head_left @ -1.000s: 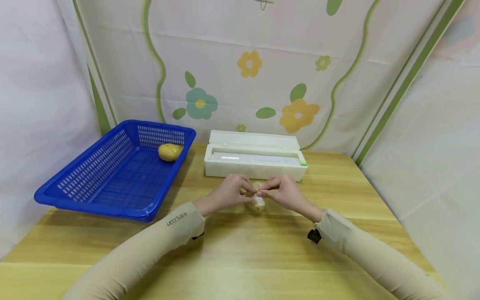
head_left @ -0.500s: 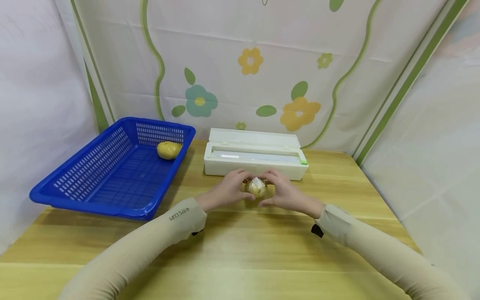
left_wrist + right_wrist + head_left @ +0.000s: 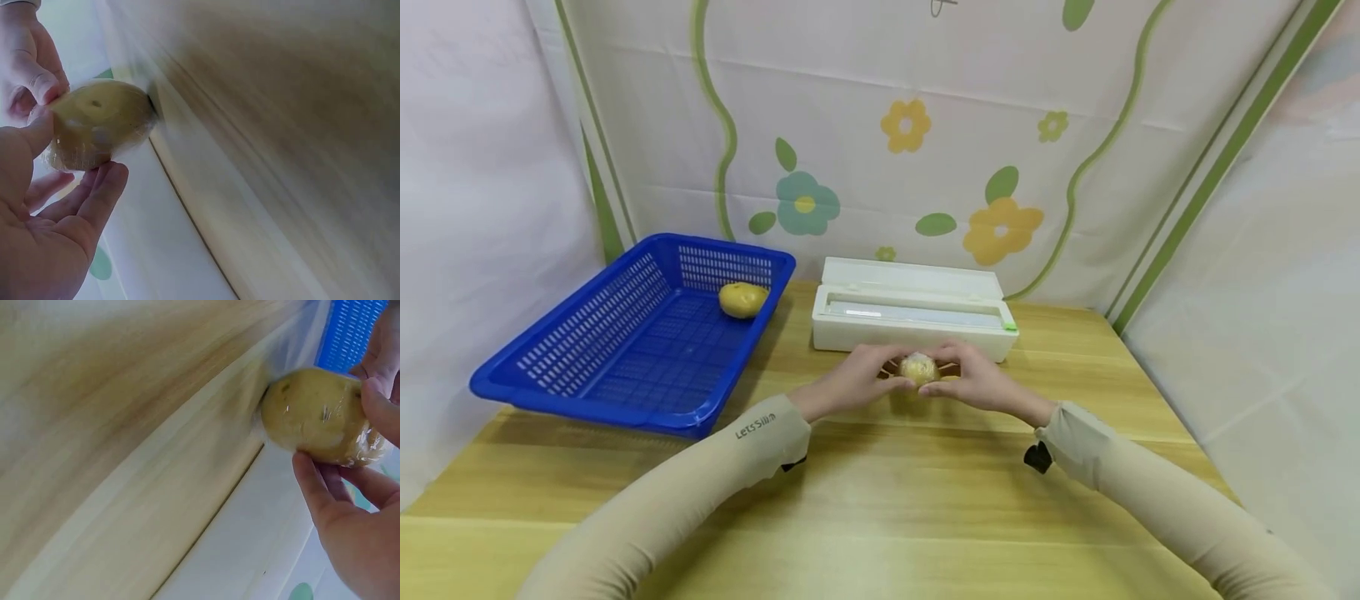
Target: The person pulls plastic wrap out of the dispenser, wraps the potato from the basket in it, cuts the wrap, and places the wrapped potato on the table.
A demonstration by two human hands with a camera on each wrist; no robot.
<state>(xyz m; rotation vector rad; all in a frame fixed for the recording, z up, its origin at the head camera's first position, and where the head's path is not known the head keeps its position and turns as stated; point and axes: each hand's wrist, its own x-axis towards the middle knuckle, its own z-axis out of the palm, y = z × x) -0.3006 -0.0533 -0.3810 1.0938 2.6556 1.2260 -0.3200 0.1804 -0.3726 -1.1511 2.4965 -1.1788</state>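
Note:
A yellow potato (image 3: 917,372) covered in clear plastic film stands upright at the middle of the table, close in front of the white box. My left hand (image 3: 859,382) holds it from the left, thumb on the near side and fingers behind. From the other side my right hand (image 3: 973,380) grips it the same way. Shiny, crinkled film shows at the potato's upper end (image 3: 369,447) in the right wrist view. In the left wrist view the potato (image 3: 103,122) has its lower end right at the wooden surface.
The white cling film box (image 3: 917,335) lies behind my hands, its lid (image 3: 913,275) raised. At the left stands a blue plastic basket (image 3: 715,392) with another potato (image 3: 743,300) inside. A flowered curtain (image 3: 865,175) hangs behind the wooden table (image 3: 887,508).
One second ago my fingertips pinched film at the potato's top. My hands then spread to its sides, and now the thumbs have come in close against it.

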